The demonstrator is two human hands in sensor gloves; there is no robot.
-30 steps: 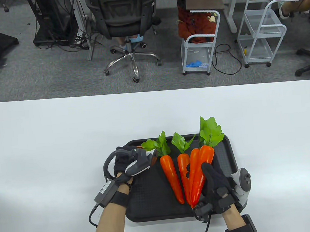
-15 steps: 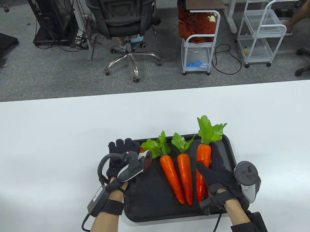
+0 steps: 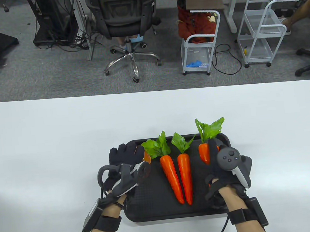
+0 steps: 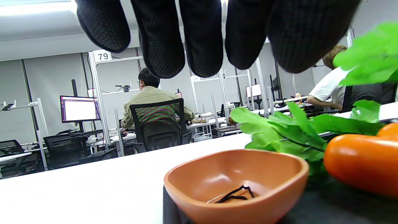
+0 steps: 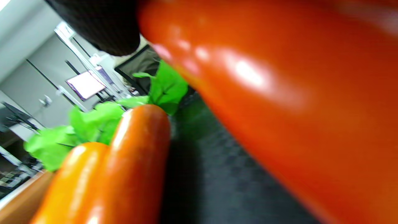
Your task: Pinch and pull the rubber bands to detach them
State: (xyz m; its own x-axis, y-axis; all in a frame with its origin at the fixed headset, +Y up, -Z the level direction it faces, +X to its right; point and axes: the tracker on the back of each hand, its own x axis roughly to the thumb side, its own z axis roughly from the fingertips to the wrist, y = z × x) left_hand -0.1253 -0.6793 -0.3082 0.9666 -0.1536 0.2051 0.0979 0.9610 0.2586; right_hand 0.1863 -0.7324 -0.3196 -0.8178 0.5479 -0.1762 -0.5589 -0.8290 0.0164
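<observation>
Rubber band (image 4: 235, 194) in bowl (image 4: 236, 183) shows only beneath spread left-hand fingers (image 4: 161, 37); right hand (image 3: 220, 169) grips carrot (image 3: 204, 152).

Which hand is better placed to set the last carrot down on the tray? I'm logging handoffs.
Right. The right hand already grips the carrot over the tray; the left hand hovers empty above the bowl.

A black tray (image 3: 227, 139) is set on a white table (image 3: 52, 146). At the tray's middle, two carrots (image 3: 178, 176) are laid side by side. Right of them, a third carrot (image 3: 204, 152) is gripped by the right hand (image 3: 222, 179). At the tray's left edge, the left hand (image 3: 122, 158) is spread over an orange bowl (image 3: 147, 157).
</observation>
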